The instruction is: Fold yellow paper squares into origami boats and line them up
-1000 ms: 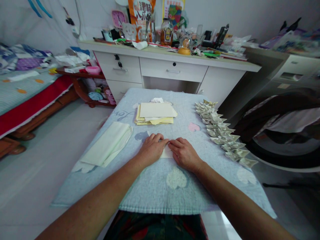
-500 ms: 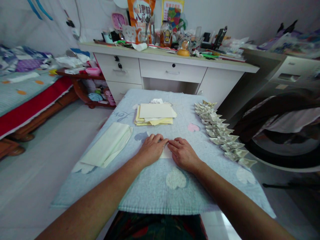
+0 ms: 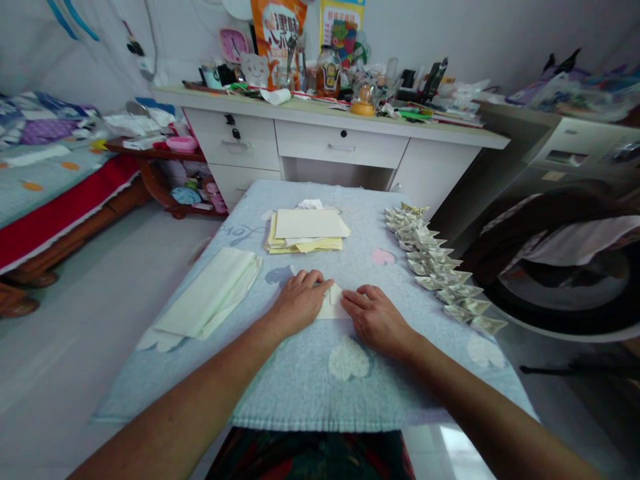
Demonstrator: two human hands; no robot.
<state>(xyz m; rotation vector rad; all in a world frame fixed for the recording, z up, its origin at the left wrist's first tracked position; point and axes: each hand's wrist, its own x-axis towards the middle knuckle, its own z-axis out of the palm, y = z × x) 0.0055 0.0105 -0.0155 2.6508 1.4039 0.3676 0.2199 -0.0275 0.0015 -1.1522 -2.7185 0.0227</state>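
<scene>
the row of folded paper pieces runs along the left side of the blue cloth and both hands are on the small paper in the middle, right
Wrong side: the head view shows the row of folded paper pieces along the right side of the blue cloth.

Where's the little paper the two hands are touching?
In the head view, the little paper lies near the middle of the blue cloth, between the left hand and right hand, on the near side of the paper stack.
</scene>
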